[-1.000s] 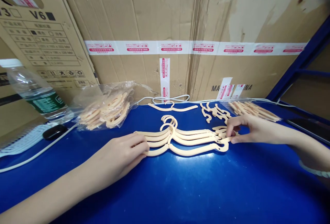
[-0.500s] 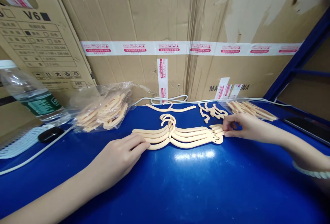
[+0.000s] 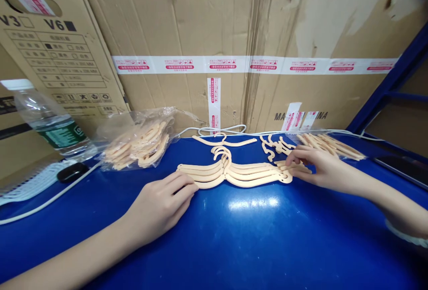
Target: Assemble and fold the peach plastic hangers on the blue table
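Several cream-coloured clothes hangers (image 3: 252, 175) lie overlapped on the blue tabletop, their hooks bunched at the middle. My left hand (image 3: 163, 203) is closed on the left ends of these hangers, fingertips pinching the front edge. At the other end, my right hand (image 3: 319, 167) has its thumb and index finger apart, hovering over or touching slim cream strips that stick out beyond the hangers; contact is hard to tell. Just behind that hand lie loose cream hook pieces (image 3: 267, 147). A single hanger (image 3: 230, 142) rests farther back, apart from the overlapped ones.
On the left are a clear bag (image 3: 137, 143) of cream parts, a water bottle (image 3: 55, 125), a pale brush (image 3: 28, 183) and a black object (image 3: 72, 172). Another bag (image 3: 331, 144) and a phone (image 3: 403, 167) lie right. A white cable (image 3: 234, 130) runs along the cardboard (image 3: 187, 94).
My right thumb and index finger have parted, and the thumb has moved away from the hangers' right ends. My left hand keeps its pinch. The whole view has shifted slightly.
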A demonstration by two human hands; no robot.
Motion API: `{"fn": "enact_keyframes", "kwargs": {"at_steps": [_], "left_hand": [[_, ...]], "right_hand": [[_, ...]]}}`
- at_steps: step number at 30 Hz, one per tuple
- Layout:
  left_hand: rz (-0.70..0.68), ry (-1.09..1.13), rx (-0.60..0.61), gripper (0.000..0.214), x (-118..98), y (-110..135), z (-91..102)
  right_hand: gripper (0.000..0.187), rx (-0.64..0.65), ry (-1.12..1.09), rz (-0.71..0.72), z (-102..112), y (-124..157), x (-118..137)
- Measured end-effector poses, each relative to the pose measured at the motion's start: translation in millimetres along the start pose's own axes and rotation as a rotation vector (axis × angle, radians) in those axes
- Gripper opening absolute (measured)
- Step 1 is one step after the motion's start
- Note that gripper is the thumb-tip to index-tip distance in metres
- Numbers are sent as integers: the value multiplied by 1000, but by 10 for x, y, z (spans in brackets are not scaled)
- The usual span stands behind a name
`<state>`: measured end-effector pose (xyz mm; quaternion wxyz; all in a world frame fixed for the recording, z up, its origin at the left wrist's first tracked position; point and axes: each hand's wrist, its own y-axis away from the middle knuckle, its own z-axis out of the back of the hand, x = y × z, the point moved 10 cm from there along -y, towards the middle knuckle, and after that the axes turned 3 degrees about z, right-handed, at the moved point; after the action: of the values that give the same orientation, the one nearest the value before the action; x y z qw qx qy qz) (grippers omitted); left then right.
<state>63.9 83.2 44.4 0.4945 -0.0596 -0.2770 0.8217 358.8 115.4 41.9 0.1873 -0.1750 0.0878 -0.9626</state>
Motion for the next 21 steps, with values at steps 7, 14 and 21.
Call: {"fn": "enact_keyframes", "kwargs": {"at_steps": [7, 14, 21], "left_hand": [[-5, 9, -16, 18, -18, 32, -6], [3, 2, -43, 19, -28, 32, 27], [187, 193, -139, 15, 128, 29, 123]], "right_hand": [[22, -80, -110, 22, 24, -2, 215], [34, -230, -329, -102, 20, 5, 156], [36, -507, -811, -367, 116, 131, -214]]}}
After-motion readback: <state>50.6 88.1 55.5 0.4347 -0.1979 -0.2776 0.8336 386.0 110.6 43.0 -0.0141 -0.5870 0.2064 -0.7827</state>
